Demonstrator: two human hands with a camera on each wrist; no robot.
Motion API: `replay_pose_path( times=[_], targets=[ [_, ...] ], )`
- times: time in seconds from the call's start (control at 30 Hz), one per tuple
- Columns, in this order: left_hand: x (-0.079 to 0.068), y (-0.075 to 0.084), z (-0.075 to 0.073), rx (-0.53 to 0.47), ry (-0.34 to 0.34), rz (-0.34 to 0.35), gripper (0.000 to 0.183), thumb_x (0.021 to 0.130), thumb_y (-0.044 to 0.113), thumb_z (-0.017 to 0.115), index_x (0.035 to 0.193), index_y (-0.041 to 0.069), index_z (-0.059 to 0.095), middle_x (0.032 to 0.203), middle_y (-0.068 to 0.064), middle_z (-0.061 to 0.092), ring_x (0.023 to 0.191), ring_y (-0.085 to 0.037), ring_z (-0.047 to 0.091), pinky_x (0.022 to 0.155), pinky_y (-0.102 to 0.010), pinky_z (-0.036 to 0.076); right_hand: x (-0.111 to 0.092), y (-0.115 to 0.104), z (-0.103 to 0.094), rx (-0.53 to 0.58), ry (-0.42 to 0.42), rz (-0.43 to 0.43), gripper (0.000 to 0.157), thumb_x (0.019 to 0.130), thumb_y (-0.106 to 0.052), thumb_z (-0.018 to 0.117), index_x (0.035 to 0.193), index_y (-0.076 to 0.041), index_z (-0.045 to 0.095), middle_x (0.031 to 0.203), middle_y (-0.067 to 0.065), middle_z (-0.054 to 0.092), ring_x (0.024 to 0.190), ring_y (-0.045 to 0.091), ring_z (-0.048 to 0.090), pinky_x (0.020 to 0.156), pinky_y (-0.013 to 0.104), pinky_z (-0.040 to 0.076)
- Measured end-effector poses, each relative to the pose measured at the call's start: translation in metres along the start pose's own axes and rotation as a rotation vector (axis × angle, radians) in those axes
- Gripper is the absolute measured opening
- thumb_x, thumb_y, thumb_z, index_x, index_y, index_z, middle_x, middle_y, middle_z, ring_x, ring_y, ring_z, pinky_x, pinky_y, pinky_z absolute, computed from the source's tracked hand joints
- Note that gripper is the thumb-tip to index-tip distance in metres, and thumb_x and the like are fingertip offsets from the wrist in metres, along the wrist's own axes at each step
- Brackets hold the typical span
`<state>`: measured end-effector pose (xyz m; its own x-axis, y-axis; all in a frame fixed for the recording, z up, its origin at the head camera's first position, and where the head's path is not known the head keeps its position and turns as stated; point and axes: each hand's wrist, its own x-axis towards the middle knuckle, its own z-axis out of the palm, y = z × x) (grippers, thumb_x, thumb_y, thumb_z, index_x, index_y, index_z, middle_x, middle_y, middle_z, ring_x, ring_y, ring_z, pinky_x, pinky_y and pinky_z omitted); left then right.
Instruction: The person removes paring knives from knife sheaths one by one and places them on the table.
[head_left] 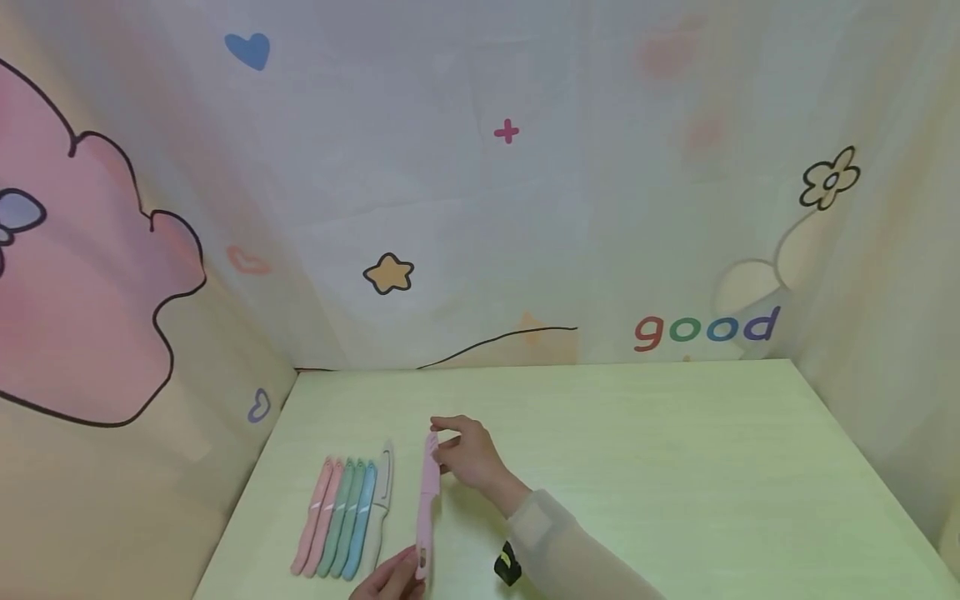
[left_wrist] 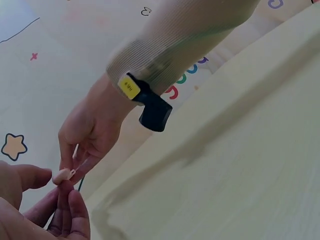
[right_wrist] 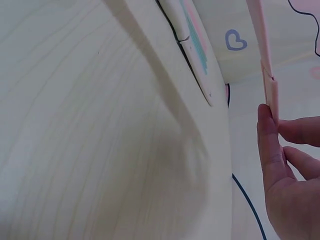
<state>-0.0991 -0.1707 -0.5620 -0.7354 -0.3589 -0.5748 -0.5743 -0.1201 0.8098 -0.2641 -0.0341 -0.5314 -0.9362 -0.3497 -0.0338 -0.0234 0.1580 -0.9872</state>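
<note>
Over the pale desk (head_left: 675,467), my feed shows me the lilac-pink knife (head_left: 424,517) aloft beside the knife row (head_left: 337,517), left hand (head_left: 390,577) pinching its handle, right hand (head_left: 474,454) its far end, apparently so both ends stay steady.

The lilac knife (head_left: 426,504) looks to be of plastic, smooth and rather matt. The white knife (head_left: 374,533) and the coloured knives (head_left: 348,517) seem made of similar smooth plastic. The table top (head_left: 660,475) shows pale wood grain with a dull finish. The backdrop (head_left: 450,192) is of lightly creased cloth. The sleeve (left_wrist: 150,60) is finely ribbed fabric; the wrist device (left_wrist: 156,114) resembles dark plastic.
</note>
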Motion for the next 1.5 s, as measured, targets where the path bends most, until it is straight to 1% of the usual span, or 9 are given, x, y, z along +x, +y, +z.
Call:
replay_pose_path(
  times=[0.13,0.37,0.57,0.7,0.9,1.1,1.2,1.4,1.5],
  targets=[
    [0.003,0.007,0.0,0.04,-0.077,0.035,0.051,0.09,0.04,0.08,0.122,0.001,0.074,0.089,-0.002,0.078,0.076,-0.01,0.069,0.068,-0.025,0.061,-0.005,-0.004,-0.005,-0.002,0.011,0.001,0.054,0.09,0.009,0.068,0.142,-0.004,0.061,0.138,0.018,0.063,0.086,0.019,0.072,0.07,0.032,0.065],
    [0.0,0.013,0.004,0.019,-0.234,0.099,0.043,0.091,0.03,0.079,0.117,-0.004,0.075,0.085,-0.003,0.079,0.071,-0.009,0.072,0.066,-0.024,0.062,-0.015,-0.007,-0.019,-0.018,0.019,0.002,0.053,0.091,0.006,0.069,0.142,-0.006,0.061,0.136,0.012,0.063,0.089,0.016,0.068,0.071,0.031,0.065],
    [-0.002,0.019,0.009,0.105,-0.382,0.109,0.041,0.093,0.03,0.077,0.118,-0.002,0.074,0.084,0.001,0.078,0.073,-0.012,0.074,0.069,-0.027,0.064,-0.028,-0.009,-0.035,-0.025,0.017,-0.006,0.053,0.092,0.004,0.069,0.143,-0.008,0.061,0.138,0.013,0.062,0.09,0.016,0.069,0.072,0.032,0.065],
    [-0.003,0.024,0.014,0.166,-0.451,0.141,0.042,0.094,0.03,0.077,0.12,-0.003,0.073,0.088,0.001,0.078,0.076,-0.012,0.074,0.072,-0.029,0.064,-0.037,-0.011,-0.044,-0.003,0.021,-0.004,0.053,0.092,0.001,0.07,0.143,-0.01,0.061,0.14,0.012,0.062,0.091,0.017,0.07,0.075,0.035,0.066],
    [-0.006,0.032,0.02,0.22,-0.523,0.191,0.046,0.096,0.031,0.074,0.124,-0.005,0.07,0.093,-0.004,0.079,0.077,-0.013,0.074,0.074,-0.031,0.065,-0.047,-0.015,-0.055,0.025,0.017,-0.028,0.053,0.093,0.001,0.07,0.144,-0.009,0.06,0.141,0.015,0.06,0.099,0.02,0.068,0.076,0.035,0.066],
    [-0.007,0.034,0.029,0.155,-0.591,0.185,0.042,0.095,0.025,0.074,0.124,-0.005,0.069,0.094,-0.009,0.08,0.072,-0.013,0.073,0.07,-0.03,0.065,-0.056,-0.013,-0.067,0.06,0.022,-0.034,0.053,0.092,0.003,0.07,0.144,-0.006,0.06,0.142,0.018,0.059,0.101,0.022,0.068,0.075,0.035,0.066],
    [-0.008,0.036,0.035,0.154,-0.607,0.18,0.039,0.096,0.025,0.074,0.122,-0.004,0.07,0.093,-0.008,0.08,0.071,-0.013,0.073,0.07,-0.03,0.065,-0.06,-0.01,-0.072,0.07,0.03,-0.031,0.053,0.091,0.003,0.07,0.143,-0.005,0.06,0.142,0.019,0.059,0.101,0.022,0.068,0.075,0.035,0.066],
    [-0.007,0.04,0.049,0.197,-0.643,0.236,0.037,0.098,0.025,0.072,0.118,-0.006,0.07,0.096,-0.011,0.08,0.078,-0.014,0.074,0.074,-0.033,0.066,-0.067,-0.007,-0.083,0.083,0.052,-0.024,0.053,0.092,0.002,0.071,0.143,-0.006,0.061,0.143,0.019,0.059,0.102,0.022,0.069,0.075,0.036,0.066],
    [-0.006,0.041,0.055,0.204,-0.66,0.243,0.037,0.099,0.025,0.071,0.118,-0.006,0.069,0.097,-0.011,0.08,0.078,-0.015,0.074,0.074,-0.034,0.066,-0.071,-0.006,-0.087,0.096,0.068,-0.018,0.053,0.091,0.003,0.071,0.143,-0.006,0.061,0.144,0.019,0.059,0.104,0.024,0.069,0.075,0.036,0.066]
  ],
)
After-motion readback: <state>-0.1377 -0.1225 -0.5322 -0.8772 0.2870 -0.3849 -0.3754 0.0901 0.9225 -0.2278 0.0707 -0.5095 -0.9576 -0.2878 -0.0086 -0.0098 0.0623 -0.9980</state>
